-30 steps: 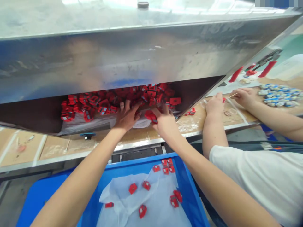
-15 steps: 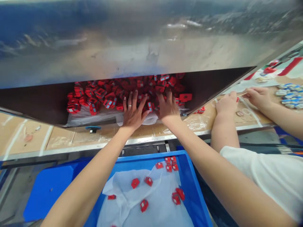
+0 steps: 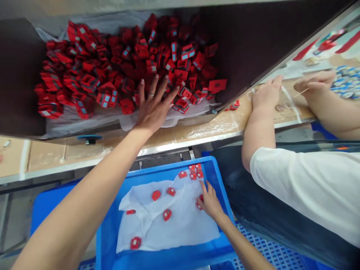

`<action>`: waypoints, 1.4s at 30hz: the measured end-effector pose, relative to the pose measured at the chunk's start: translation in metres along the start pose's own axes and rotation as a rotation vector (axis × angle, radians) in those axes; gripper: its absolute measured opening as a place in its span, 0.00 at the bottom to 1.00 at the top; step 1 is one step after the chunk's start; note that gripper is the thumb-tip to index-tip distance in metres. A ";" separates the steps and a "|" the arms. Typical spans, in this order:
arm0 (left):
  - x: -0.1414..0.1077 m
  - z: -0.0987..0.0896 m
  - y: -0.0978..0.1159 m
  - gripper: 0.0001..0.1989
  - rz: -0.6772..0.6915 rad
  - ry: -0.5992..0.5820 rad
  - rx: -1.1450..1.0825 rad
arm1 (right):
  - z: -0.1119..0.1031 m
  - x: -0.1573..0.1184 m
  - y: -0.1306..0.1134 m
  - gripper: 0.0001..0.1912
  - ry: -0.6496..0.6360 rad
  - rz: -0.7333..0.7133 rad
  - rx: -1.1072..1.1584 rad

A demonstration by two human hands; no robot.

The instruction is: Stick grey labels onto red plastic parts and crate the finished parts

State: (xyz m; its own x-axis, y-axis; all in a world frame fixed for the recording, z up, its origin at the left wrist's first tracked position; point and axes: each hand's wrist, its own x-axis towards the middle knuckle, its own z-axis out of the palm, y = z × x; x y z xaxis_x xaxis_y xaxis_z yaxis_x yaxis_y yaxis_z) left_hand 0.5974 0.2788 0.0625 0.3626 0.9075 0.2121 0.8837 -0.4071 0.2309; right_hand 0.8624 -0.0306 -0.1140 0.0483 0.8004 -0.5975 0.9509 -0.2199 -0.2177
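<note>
My left hand point(image 3: 154, 107), a ring on one finger, lies with fingers spread on a heap of small red toy vehicles point(image 3: 90, 82) with pale blue windows. The heap fills a dark-walled box point(image 3: 239, 45) lined with thin white sheet. Lower down, my right hand point(image 3: 210, 202) reaches into a blue tray point(image 3: 222, 187), thumb and fingers apart around red toy vehicles point(image 3: 200, 201) that it partly hides. Other red vehicles point(image 3: 167, 215) lie scattered on the tray's white sheet point(image 3: 180, 228), with a small cluster point(image 3: 196, 171) at the far right corner.
To the right, a co-worker's hands point(image 3: 267, 92) work over the bench with a thin stick point(image 3: 301, 92). Blue-and-white pieces point(image 3: 347, 82) lie beyond them. The cardboard-covered bench edge point(image 3: 180, 138) runs between box and tray. A white sleeve point(image 3: 303, 176) is close on my right.
My right hand has left the heap in the box and moved down into the blue tray. My left hand stays on the heap. The view has shifted, showing more of the box's inside.
</note>
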 end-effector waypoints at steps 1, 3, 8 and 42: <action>-0.005 -0.003 0.003 0.28 -0.012 0.011 -0.010 | 0.017 -0.006 0.010 0.38 -0.084 0.076 -0.049; -0.026 -0.008 0.014 0.28 -0.041 0.051 -0.034 | 0.039 -0.014 0.021 0.39 -0.168 0.156 -0.112; -0.154 0.018 0.061 0.21 0.060 0.048 -0.231 | 0.062 -0.021 0.021 0.28 -0.045 0.179 -0.146; -0.377 0.178 0.170 0.26 -0.580 -0.927 -0.245 | -0.046 -0.075 0.044 0.19 0.264 0.085 0.581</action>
State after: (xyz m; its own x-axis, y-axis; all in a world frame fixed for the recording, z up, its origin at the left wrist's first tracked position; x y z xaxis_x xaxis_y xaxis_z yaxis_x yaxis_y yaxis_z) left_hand 0.6639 -0.1144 -0.1469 0.0852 0.6514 -0.7540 0.9454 0.1860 0.2675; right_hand 0.9146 -0.0751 -0.0432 0.2605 0.8606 -0.4376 0.6231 -0.4961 -0.6047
